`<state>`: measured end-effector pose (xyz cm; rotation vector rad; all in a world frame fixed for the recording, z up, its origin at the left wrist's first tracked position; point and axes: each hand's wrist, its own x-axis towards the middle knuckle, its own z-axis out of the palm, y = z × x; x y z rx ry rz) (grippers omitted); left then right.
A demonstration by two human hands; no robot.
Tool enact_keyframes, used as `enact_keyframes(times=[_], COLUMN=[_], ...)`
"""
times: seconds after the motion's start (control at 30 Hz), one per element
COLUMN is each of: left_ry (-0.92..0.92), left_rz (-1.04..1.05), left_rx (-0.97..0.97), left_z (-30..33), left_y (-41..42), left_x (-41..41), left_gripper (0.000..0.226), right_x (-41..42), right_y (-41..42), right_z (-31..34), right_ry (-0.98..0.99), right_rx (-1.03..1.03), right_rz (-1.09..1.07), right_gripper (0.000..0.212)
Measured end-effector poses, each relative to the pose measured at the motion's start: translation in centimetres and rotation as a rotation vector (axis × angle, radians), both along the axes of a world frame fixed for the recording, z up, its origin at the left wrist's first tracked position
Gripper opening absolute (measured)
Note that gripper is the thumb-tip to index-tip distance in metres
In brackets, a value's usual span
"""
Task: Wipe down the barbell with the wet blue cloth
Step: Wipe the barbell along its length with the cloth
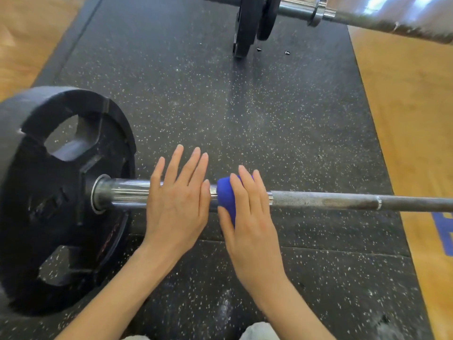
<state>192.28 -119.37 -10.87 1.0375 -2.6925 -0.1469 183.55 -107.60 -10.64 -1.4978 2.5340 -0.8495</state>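
The barbell is lying across the speckled mat. The left hand is resting flat on its sleeve, fingers straight — the right hand is pressing the blue cloth onto the bar, fingers nearly straight.

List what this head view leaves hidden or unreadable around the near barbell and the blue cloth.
- Blue cloth: mostly covered by the right hand; wetness cannot be judged.
- Near barbell: the stretch under the left hand and the cloth is covered; its right end is cut off by the frame edge.
- Weight plate: markings too dark and blurred to read.
- Far barbell: blurred, cut off at the top and right edges.
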Motion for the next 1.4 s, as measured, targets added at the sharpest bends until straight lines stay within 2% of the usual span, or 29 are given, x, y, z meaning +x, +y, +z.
enact_keyframes(times=[0.2,0.37,0.53,0.63,0.7,0.73,0.83,0.87,0.97,1.03,1.17,1.23,1.33,1.4], left_ry=[0.002,-0.001,0.020,0.029,0.024,0.020,0.032,0.030,0.008,-0.011,0.003,-0.041,-0.127,-0.139], left_rz=[-0.002,0.001,0.001,-0.012,-0.022,-0.029,-0.026,-0.019,-0.021,-0.017,0.055,0.072,0.049,0.040], left_rx=[0.048,0.062,0.067,0.069,0.072,0.073,0.088,0.092,0.122,0.129,0.140,0.117,0.101,0.096], left_z=[-0.1,-0.1,-0.1,-0.3,-0.4,-0.4,-0.4,-0.4,-0.1,0.2,1.2,1.2,0.9,0.8], left_y=[0.8,1.6,3.8,5.1,5.9,6.3,7.5,7.9,8.7,9.2,8.6,7.7,7.4,7.6], left_x=[0.2,0.9,2.6,3.6,4.4,4.8,5.7,5.9,6.5,6.9,6.7,6.2,5.8,6.0], left_gripper=[0.054,0.053,0.051,0.051,0.052,0.053,0.054,0.054,0.054,0.054,0.055,0.055,0.056,0.057], right_x=[-0.1,-1.2,1.6,0.1,0.2,1.0,3.7,3.5,1.8,2.0,4.4,4.5,3.8,3.3], right_y=[-0.1,-1.7,2.7,0.7,1.1,2.0,5.6,5.5,3.3,3.3,7.8,9.1,7.8,5.8], right_z=[-0.7,0.5,-0.1,1.0,1.4,1.5,0.5,0.3,1.1,1.7,0.6,0.1,0.8,1.8], right_ry=[0.014,-0.101,0.073,-0.173,-0.252,-0.224,0.030,0.029,-0.220,-0.264,0.058,0.100,0.003,-0.140], right_rx=[-0.040,-0.012,0.028,0.089,0.100,0.082,0.029,0.026,0.082,0.099,0.048,0.053,0.073,0.100], right_rz=[0.003,-0.045,0.080,0.000,0.007,0.012,0.080,0.094,0.011,0.032,0.120,0.181,0.183,0.105], right_gripper=[0.046,0.044,0.046,0.042,0.040,0.040,0.043,0.043,0.036,0.032,0.046,0.049,0.049,0.046])
